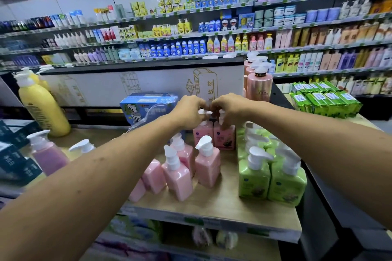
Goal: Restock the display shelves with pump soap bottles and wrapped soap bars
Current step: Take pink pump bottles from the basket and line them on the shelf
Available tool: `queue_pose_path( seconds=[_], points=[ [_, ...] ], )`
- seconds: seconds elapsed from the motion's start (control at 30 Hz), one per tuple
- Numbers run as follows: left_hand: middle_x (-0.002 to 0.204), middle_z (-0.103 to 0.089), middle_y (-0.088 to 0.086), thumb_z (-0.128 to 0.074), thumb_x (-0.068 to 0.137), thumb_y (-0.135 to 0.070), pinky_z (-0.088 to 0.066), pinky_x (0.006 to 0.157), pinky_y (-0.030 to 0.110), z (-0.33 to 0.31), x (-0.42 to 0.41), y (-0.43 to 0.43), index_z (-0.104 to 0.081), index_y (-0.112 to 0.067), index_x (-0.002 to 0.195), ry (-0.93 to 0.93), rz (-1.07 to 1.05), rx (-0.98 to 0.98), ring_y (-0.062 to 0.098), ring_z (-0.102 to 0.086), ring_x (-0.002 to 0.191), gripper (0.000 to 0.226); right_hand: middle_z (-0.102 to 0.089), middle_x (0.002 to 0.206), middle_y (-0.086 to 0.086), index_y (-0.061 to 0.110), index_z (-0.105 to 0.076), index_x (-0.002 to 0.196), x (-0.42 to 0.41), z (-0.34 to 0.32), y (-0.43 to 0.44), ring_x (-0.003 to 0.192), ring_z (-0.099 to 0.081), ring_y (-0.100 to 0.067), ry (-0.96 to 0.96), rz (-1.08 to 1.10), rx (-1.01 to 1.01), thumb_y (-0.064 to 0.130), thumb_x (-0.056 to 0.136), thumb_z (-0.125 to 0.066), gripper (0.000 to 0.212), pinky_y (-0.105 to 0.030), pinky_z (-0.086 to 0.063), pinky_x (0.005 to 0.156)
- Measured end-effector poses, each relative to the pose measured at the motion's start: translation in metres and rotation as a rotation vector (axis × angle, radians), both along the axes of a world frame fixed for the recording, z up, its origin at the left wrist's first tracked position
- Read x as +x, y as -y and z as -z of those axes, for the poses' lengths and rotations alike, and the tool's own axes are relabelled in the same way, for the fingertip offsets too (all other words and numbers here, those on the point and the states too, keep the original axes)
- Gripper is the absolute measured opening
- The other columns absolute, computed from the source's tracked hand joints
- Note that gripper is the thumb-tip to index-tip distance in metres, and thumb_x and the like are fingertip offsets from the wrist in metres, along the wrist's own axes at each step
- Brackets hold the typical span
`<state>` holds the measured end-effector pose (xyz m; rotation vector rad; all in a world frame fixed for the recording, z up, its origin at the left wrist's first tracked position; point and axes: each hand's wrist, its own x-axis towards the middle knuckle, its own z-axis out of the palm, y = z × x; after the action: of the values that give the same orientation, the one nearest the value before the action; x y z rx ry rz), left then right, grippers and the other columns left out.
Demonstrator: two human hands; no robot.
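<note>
Two pink pump soap bottles stand side by side at the back of the wooden shelf. My left hand grips the white pump head of the left back bottle. My right hand grips the pump head of the right back bottle. Closer to me stand several more pink pump bottles in loose rows. Green pump bottles fill the right side of the same shelf. Green wrapped soap bars are stacked on the surface to the right.
A tall yellow pump bottle stands at the left, and a blue shrink-wrapped carton lies behind the pink bottles. Rose-gold pump bottles stand at the back right. Long wall shelves full of products run across the background.
</note>
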<state>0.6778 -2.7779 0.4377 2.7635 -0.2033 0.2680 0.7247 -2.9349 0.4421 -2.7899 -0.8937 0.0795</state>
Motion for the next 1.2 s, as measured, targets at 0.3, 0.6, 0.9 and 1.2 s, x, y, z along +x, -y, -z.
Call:
queue_pose_path(
  seconds=[0.3,0.6,0.9,1.2],
  points=[
    [0.100,-0.072,-0.005,-0.068,0.090,-0.036,-0.042,0.075,0.019,-0.017,-0.025,-0.025,-0.053,-0.024,0.136,-0.048,0.024,-0.068,0.008,-0.060,0.083,0.050,-0.065,0.110,-0.003,0.016,-0.068,0.113,-0.027,-0.018,0.000,0.100,-0.060,-0.022,0.237,-0.033,0.144,0.036,0.081,-0.079,0.039,-0.034,-0.050,0.082],
    [0.081,-0.072,-0.019,-0.075,0.082,-0.041,-0.045,0.068,0.016,-0.035,-0.064,-0.056,-0.072,-0.039,0.104,-0.361,0.163,0.106,-0.002,-0.066,0.076,0.023,-0.057,0.067,0.029,0.048,-0.069,0.100,-0.093,-0.016,-0.006,0.067,-0.052,0.016,-0.017,-0.359,-0.053,0.046,0.074,-0.082,0.030,-0.008,-0.035,0.054],
    [0.055,-0.064,-0.021,-0.077,0.079,-0.020,-0.036,0.047,0.003,-0.028,-0.064,-0.052,-0.076,-0.033,0.084,-0.238,0.146,0.106,-0.001,-0.059,0.052,0.013,-0.068,0.080,0.013,0.036,-0.074,0.072,-0.088,-0.023,-0.008,0.078,-0.064,-0.009,0.083,-0.231,-0.118,0.008,0.074,-0.081,0.029,-0.025,-0.053,0.068],
    [0.046,-0.057,-0.020,-0.075,0.079,-0.011,-0.036,0.045,0.006,-0.021,-0.065,-0.048,-0.079,-0.024,0.092,-0.187,0.130,0.018,-0.001,-0.053,0.045,0.020,-0.072,0.112,0.007,0.023,-0.081,0.080,-0.078,-0.018,-0.001,0.097,-0.065,-0.015,0.053,-0.221,-0.019,-0.003,0.082,-0.053,0.039,-0.034,-0.053,0.088]
  ],
)
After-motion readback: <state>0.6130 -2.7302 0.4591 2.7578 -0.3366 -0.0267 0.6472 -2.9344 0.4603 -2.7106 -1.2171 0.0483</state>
